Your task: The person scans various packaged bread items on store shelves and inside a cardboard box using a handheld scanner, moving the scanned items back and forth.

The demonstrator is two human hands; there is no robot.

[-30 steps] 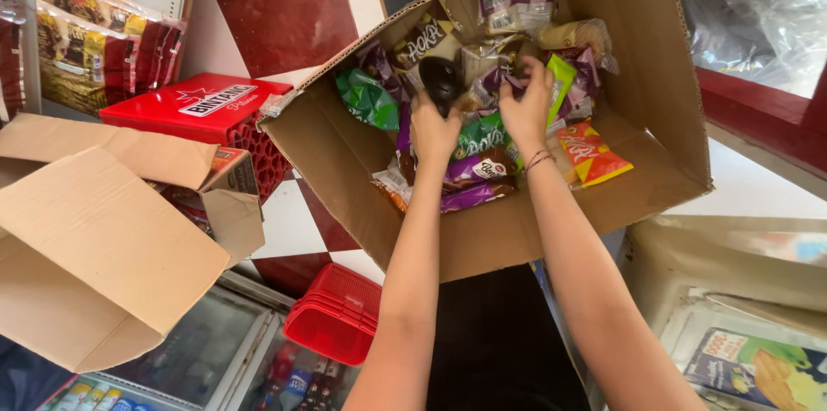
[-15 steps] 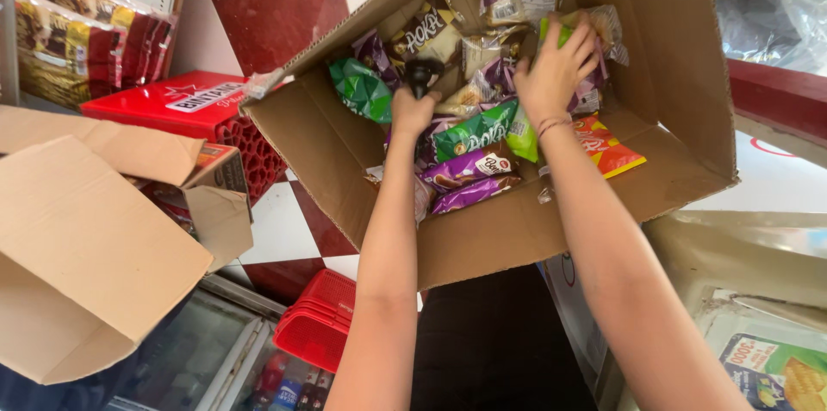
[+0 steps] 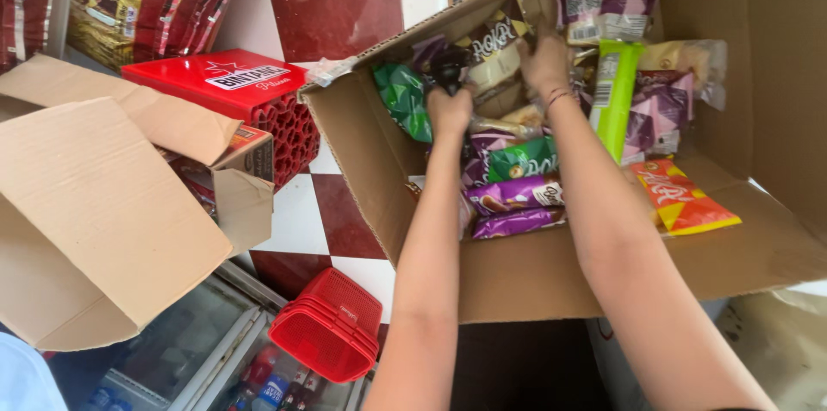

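A big cardboard box [image 3: 362, 161] lies tipped toward me, full of snack packets. My left hand [image 3: 450, 108] is inside it, shut on a small dark object [image 3: 448, 62] beside a green foil packet [image 3: 401, 96]. My right hand [image 3: 544, 62] reaches deeper, its fingers pushed in among a cream-and-brown packet [image 3: 495, 49] and the packets behind it, so its grip is hidden. Purple packets [image 3: 517, 196], a dark green packet [image 3: 521, 159], a lime green packet [image 3: 613, 96] and an orange packet [image 3: 680, 196] lie under and around my forearms.
An open cardboard box [image 3: 95, 204] with raised flaps stands at the left. Behind it is a red plastic crate [image 3: 250, 92] and a shelf of packets [image 3: 129, 6]. A stack of red baskets [image 3: 332, 325] sits on a glass-topped cooler [image 3: 172, 351] below.
Both hands have pushed further into the box and the view has closed in. My left hand still holds the dark object. My right hand has shifted left, from the lime packet toward the cream-and-brown one.
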